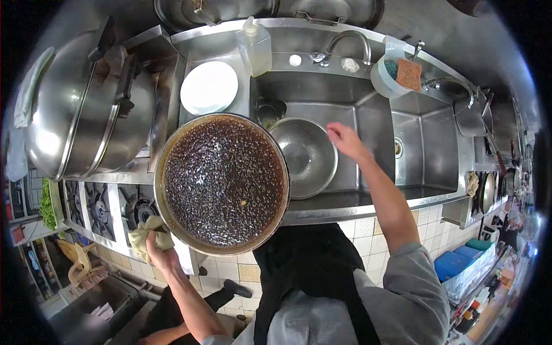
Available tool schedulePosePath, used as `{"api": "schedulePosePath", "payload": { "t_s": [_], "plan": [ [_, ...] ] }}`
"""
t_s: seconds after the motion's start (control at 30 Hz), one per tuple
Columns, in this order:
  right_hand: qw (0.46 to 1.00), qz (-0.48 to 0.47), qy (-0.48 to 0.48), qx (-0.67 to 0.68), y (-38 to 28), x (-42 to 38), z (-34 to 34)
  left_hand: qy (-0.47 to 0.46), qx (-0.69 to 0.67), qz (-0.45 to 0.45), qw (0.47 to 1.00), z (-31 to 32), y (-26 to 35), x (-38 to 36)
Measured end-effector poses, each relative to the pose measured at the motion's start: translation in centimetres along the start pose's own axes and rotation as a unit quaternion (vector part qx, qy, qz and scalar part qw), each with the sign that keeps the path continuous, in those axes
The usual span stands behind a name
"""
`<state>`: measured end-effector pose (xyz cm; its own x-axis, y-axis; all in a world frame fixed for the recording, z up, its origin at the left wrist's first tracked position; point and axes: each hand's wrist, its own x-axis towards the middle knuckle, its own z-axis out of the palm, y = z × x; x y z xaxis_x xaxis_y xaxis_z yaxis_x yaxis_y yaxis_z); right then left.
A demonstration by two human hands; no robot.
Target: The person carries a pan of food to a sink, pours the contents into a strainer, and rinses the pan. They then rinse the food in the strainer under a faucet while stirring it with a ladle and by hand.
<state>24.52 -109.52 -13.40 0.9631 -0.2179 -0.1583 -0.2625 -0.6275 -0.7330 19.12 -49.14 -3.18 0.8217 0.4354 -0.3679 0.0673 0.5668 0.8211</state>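
Wide metal pan (224,251) of dark brown liquid (224,178), glossy and speckled.

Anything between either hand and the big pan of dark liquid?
Left hand: yes, a cloth bunched between it and the pan. Right hand: nothing visible blocks it; the metal bowl in the sink seems to sit lower.

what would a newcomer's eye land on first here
The wide pan of dark, glistening contents, left of centre, with the left hand gripping a cloth at its edge. Next, the metal bowl just right of it in the sink, then the big rounded steel cookware at far left.
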Motion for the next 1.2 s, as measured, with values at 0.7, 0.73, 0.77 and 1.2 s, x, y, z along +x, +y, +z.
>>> {"api": "schedulePosePath", "payload": {
  "t_s": [0.7,0.73,0.77,1.2],
  "plan": [
    [0.952,0.005,-0.212,-0.222,3.1,24.6,19.9,0.112,0.065,0.038,0.991,0.2,1.2,-2.7],
    [0.951,-0.015,-0.218,-0.219,3.4,24.9,20.7,0.11,0.071,0.04,0.991,0.0,1.4,-2.7],
    [0.949,-0.037,-0.225,-0.217,3.8,25.2,21.4,0.113,0.07,0.042,0.99,-0.2,1.4,-2.6],
    [0.963,-0.249,0.04,0.09,-3.3,21.7,12.9,0.055,0.088,0.034,0.994,-0.4,1.5,-2.0]
  ]
}}
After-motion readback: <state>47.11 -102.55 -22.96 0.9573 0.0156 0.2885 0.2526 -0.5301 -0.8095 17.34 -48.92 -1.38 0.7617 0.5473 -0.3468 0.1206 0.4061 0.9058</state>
